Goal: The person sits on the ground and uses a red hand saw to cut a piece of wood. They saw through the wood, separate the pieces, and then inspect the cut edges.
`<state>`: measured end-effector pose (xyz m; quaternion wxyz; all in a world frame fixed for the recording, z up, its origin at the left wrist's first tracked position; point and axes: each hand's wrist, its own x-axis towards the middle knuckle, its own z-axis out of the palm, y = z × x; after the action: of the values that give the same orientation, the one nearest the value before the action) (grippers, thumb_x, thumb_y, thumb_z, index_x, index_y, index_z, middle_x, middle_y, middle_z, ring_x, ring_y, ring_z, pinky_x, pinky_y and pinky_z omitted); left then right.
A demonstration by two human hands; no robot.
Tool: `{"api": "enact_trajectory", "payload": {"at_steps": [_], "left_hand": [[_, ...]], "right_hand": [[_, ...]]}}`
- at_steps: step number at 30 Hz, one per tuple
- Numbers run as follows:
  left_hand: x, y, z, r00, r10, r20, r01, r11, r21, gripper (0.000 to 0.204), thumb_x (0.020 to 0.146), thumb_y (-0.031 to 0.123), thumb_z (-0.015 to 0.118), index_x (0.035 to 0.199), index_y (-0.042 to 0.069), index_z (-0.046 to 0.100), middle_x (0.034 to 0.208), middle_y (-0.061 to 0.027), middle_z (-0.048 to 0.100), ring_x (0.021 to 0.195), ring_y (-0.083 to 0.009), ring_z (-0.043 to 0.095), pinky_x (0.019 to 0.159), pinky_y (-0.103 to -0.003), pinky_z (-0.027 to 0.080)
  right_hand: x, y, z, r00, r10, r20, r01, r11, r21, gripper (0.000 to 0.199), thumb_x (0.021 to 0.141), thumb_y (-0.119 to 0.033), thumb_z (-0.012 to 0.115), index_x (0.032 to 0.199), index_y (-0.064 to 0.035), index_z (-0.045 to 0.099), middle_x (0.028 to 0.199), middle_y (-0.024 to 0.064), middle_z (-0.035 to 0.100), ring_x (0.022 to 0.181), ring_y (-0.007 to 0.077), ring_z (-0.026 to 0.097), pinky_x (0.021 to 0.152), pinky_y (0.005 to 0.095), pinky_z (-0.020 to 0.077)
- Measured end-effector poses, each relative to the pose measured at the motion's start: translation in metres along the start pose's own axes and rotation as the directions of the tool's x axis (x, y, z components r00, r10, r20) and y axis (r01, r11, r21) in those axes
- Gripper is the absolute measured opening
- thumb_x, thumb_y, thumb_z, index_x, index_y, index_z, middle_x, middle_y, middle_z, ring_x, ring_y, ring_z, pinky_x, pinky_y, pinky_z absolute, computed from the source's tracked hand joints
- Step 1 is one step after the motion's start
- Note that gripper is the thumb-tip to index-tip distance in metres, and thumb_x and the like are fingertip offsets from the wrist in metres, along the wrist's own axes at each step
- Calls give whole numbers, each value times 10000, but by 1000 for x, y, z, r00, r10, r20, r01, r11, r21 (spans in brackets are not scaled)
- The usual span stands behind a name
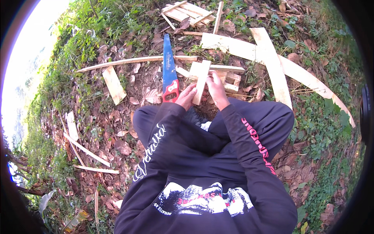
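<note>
Between my two hands, in front of my crossed legs, a short pale wooden board (201, 82) is held up at a slight tilt. My left hand (187, 96) grips its lower left edge, fingers closed against the wood. Higher up on the opposite edge, my right hand (216, 89) pinches the board. Just behind it lies a small built-up piece of wooden blocks (232, 81), partly hidden by the board and my right hand. Left of my left hand rests a handsaw with a blue blade (168, 64) and a red handle (170, 92).
Long planks (272, 68) cross on the right. A thin strip (124, 62) lies behind the saw blade, and a short board (114, 85) is to its left. A pile of offcuts (189, 12) sits far ahead. Loose strips (87, 149) lie at left among dry leaves and grass.
</note>
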<state>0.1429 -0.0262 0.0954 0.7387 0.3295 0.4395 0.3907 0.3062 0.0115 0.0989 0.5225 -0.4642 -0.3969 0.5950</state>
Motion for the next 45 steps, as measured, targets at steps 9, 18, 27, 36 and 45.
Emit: {"api": "enact_trajectory", "payload": {"at_steps": [9, 18, 27, 36, 45], "left_hand": [[-2, -2, -52, 967, 238, -94, -240, 971, -6, 423, 972, 153, 457, 1362, 30, 347, 801, -71, 580, 551, -124, 559, 514, -273, 490], [-17, -9, -77, 894, 419, -158, -352, 877, 327, 431, 958, 215, 477, 1346, 29, 495, 981, -61, 660, 817, -102, 594, 734, -247, 475], [-20, -29, -92, 902, 382, -203, -308, 897, 318, 408, 874, 251, 683, 1167, -16, 585, 1004, -108, 666, 903, -166, 645, 808, -305, 512], [-19, -39, -98, 911, 374, -172, -305, 894, 328, 444, 849, 243, 725, 1174, -18, 572, 1007, -104, 661, 907, -174, 658, 800, -308, 522], [-6, -49, -104, 930, 354, -97, -318, 910, 264, 482, 860, 214, 720, 1228, -35, 533, 1041, -128, 674, 962, -187, 662, 820, -304, 522]], "right_hand": [[73, 24, -61, 960, -117, 253, 254, -11, -967, 534, 837, -194, 610, 1354, -102, 511, 1343, 141, 545, 1245, 318, 514, 1055, 356, 403], [57, 11, -9, 987, -29, 160, 139, 654, -744, 475, 881, -391, 695, 1099, 29, 650, 877, 89, 680, 785, 141, 614, 743, 297, 496], [-4, 63, 69, 957, 159, 243, -98, 965, -242, 467, 932, -317, 651, 1257, 0, 539, 1088, 67, 638, 952, 112, 596, 808, 266, 499], [-15, 68, 70, 955, 167, 245, -106, 964, -244, 418, 939, -326, 636, 1172, 17, 586, 1056, 71, 634, 915, 115, 603, 764, 280, 521], [-16, 58, 74, 946, 226, 230, -167, 954, -250, 377, 942, -300, 623, 1141, 18, 598, 1012, 64, 636, 875, 119, 613, 717, 288, 554]]}}
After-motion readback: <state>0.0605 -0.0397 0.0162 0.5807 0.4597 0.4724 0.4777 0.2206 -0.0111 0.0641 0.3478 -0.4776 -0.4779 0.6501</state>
